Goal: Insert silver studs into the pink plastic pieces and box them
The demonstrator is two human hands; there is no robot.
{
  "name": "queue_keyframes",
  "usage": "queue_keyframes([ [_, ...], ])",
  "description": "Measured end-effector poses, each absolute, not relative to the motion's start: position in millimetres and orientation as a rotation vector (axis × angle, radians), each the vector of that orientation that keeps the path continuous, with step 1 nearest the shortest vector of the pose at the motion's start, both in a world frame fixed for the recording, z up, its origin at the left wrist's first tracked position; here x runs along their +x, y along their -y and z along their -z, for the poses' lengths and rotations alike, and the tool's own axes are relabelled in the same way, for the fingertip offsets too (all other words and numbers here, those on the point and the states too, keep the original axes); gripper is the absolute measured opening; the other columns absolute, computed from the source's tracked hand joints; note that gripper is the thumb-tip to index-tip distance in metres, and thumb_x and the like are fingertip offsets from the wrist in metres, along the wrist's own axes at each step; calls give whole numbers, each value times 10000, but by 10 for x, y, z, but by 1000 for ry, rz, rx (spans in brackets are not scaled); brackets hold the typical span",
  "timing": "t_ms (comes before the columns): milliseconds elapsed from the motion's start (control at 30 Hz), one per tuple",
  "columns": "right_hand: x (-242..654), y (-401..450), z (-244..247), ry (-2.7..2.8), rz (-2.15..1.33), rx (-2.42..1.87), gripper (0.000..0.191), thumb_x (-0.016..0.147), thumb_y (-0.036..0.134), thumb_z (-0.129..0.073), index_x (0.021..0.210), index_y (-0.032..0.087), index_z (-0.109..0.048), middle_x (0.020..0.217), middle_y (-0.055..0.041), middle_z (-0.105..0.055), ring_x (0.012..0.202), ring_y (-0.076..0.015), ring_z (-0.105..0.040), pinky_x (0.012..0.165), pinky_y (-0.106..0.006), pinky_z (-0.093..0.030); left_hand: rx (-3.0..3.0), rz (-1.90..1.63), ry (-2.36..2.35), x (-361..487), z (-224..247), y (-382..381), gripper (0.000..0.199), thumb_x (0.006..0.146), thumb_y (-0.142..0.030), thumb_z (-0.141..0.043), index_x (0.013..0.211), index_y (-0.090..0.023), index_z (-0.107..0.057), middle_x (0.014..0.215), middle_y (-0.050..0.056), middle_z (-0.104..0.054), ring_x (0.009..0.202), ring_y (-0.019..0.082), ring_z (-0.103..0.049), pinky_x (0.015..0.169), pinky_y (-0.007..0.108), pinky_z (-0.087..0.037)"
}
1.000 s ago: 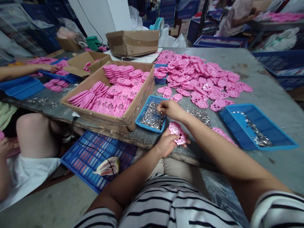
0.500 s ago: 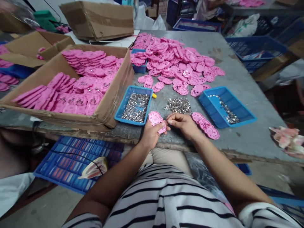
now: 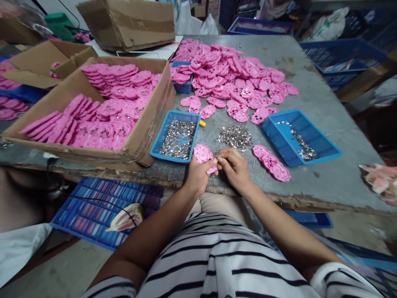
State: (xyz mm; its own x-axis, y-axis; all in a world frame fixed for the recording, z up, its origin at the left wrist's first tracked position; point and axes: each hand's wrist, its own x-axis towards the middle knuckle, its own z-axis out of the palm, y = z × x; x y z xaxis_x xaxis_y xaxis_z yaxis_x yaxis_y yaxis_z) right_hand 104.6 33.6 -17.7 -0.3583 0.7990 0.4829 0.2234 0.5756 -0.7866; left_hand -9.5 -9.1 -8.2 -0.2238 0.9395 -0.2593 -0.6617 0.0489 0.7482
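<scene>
My left hand is closed round a pink plastic piece with a scalloped edge, thumb on its face. Beside it my right hand pinches at the lower right edge of that piece; whatever lies between these fingertips is too small to make out. A loose heap of small shiny metal parts lies just beyond the right hand. To the left stands a blue tray holding many more metal parts. Several pink pieces overlap in a row right of my right hand.
A cardboard box of stacked pink pieces stands on the left. A large pile of pink pieces covers the table's far part. Another blue tray with metal parts is on the right. A yellow object lies by the left tray.
My right hand has drawn in towards the pink piece, its fingers now at the edge. The left hand keeps its hold. The view has shifted slightly.
</scene>
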Motion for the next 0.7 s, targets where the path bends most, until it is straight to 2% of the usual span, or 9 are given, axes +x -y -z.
queue_keyframes([
  [133, 1099, -362, 194, 1932, -749, -789, 100, 871, 224, -589, 816, 225, -673, 843, -42, -664, 786, -168, -628, 705, -330, -507, 399, -1553, -951, -92, 64, 94, 479, 512, -216, -785, 856, -193, -452, 613, -62, -579, 501, 103, -580, 410, 183, -369],
  [433, 1202, -463, 120, 1991, -895, -748, 110, 850, 294, -646, 793, 231, -716, 842, -42, -679, 779, -160, -637, 705, -324, -514, 415, -1479, -976, -127, 64, 98, 498, 519, -262, -797, 860, -188, -441, 650, -60, -590, 473, 109, -592, 377, 189, -382],
  [567, 1185, -434, 121, 1927, -939, -784, 158, 846, 322, -641, 734, 225, -696, 786, -34, -660, 737, -154, -614, 692, -317, -494, 450, -1464, -967, -129, 66, 91, 480, 527, -291, -803, 830, -189, -445, 635, -58, -586, 480, 119, -601, 379, 194, -383],
  [700, 1149, -398, 106, 1781, -1103, -905, 248, 818, 426, -648, 686, 216, -653, 765, -31, -636, 716, -158, -576, 676, -314, -463, 450, -1457, -982, -118, 55, 81, 452, 535, -290, -785, 825, -186, -454, 646, -42, -607, 489, 121, -600, 394, 203, -386],
])
